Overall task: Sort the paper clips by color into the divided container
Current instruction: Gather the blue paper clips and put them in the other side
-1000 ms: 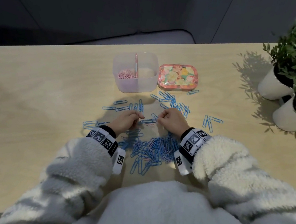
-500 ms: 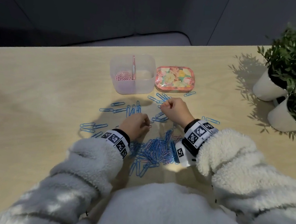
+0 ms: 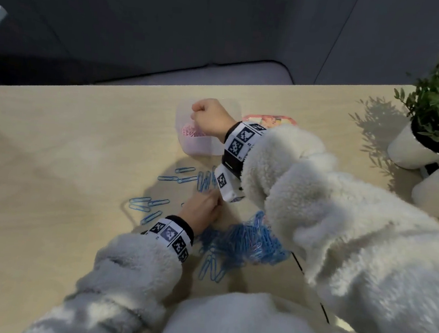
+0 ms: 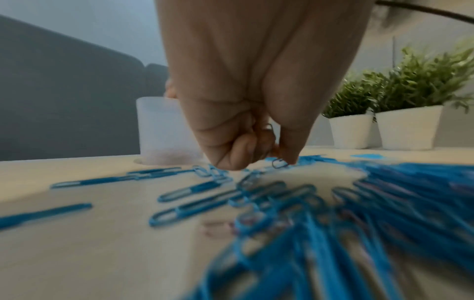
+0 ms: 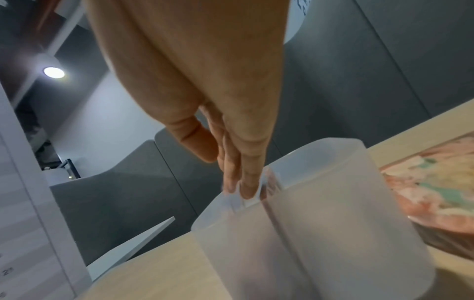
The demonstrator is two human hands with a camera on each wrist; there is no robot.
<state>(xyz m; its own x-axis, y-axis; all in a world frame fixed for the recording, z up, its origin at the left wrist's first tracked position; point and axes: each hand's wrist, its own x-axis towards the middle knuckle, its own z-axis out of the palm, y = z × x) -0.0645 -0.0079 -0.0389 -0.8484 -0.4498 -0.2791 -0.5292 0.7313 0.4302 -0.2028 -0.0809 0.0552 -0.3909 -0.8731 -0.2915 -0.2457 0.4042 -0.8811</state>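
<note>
My right hand (image 3: 211,119) has moved from the blue clips (image 3: 243,242) to above the divided container (image 3: 201,145), fingers (image 5: 246,178) straightened. My left hand (image 3: 200,211) stays at those clips, pinching one.

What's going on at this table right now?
A person is sorting paper clips by colour. Their right hand is over the translucent plastic divided container, fingers pointing down at its rim above the compartment with the pink paper clips. Whether it holds a clip cannot be seen. Their left hand is down on the light wooden table, pinching blue paper clips beside the large blue pile.
</note>
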